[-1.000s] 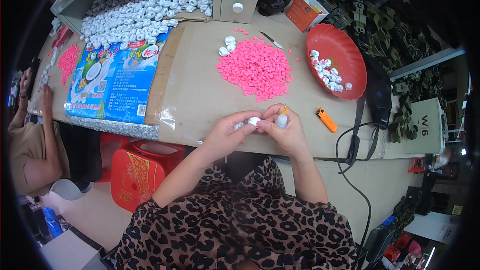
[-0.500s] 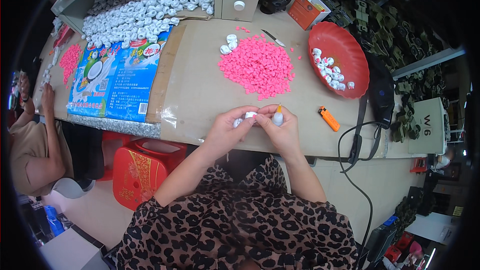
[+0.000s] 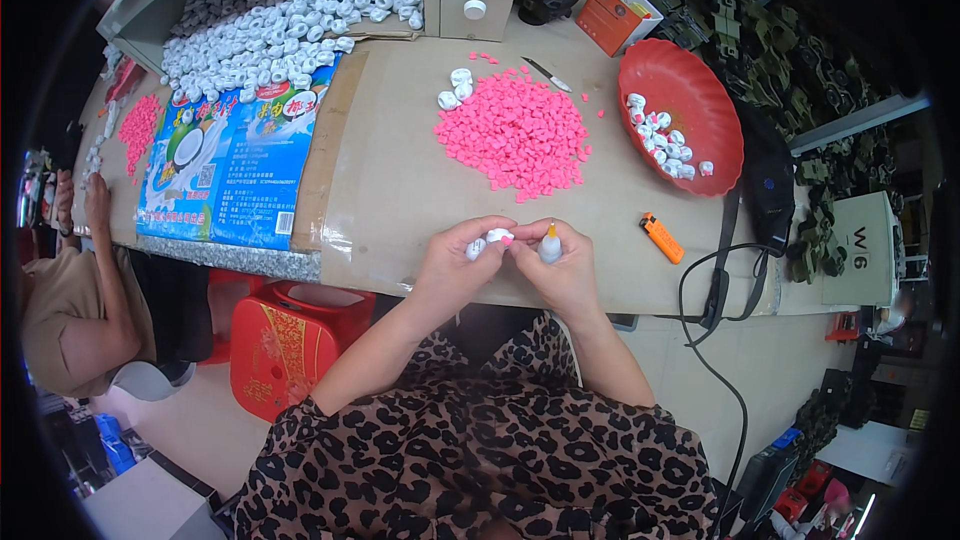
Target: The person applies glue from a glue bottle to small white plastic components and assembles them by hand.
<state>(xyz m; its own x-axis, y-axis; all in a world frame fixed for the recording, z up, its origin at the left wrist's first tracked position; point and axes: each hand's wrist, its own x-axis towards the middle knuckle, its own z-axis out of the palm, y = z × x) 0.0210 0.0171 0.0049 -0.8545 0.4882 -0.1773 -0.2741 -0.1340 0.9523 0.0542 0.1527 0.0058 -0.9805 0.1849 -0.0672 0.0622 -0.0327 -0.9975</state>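
Note:
Near the table's front edge, my left hand (image 3: 452,258) is closed on a small white rounded piece (image 3: 495,235), and a second white piece (image 3: 475,249) sits in its curled fingers. A small pink piece (image 3: 507,240) shows on the first one, where the tips of both hands meet. My right hand (image 3: 566,270) grips a small white glue bottle (image 3: 550,250) with a yellow nozzle pointing away from me. Its thumb and forefinger reach to the pink piece. Beyond the hands lies a heap of pink pieces (image 3: 515,140), with several white pieces (image 3: 457,91) at its left edge.
A red scalloped bowl (image 3: 700,105) with white pieces stands right, an orange lighter (image 3: 662,238) in front. A blade (image 3: 546,73) lies behind the heap. Many white pieces (image 3: 260,50) cover the back left, above a blue printed sheet (image 3: 235,175). Another person (image 3: 90,310) sits left.
The pink piece shows more plainly on the white piece, and the bottle has shifted slightly toward my left hand. Both hands keep their hold. The view has moved a little.

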